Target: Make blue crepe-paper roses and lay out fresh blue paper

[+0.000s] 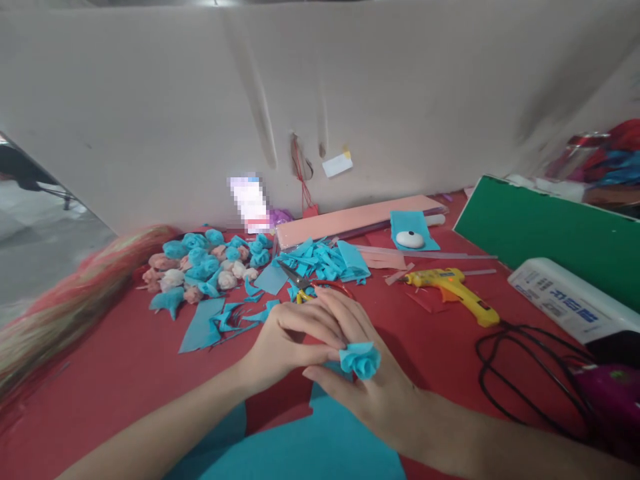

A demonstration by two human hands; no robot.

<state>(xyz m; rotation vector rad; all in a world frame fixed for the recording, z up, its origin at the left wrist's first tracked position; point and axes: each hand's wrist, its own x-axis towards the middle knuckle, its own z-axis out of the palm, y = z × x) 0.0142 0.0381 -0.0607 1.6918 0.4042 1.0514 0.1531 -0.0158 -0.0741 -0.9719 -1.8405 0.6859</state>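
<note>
A small rolled blue paper flower (360, 359) sits between the fingers of both my hands above the red table (125, 360). My left hand (290, 340) pinches it from the left with thumb and fingertips. My right hand (367, 380) cups and holds it from below and the right. Under my forearms lies a large blue sheet (300, 447).
A heap of finished blue, pink and white flowers (200, 263) lies back left, blue scraps (325, 260) and scissors (303, 283) in the middle. A yellow glue gun (460, 290) with black cable (525, 367) lies right, beside a white box (565, 300) and green board (545, 230).
</note>
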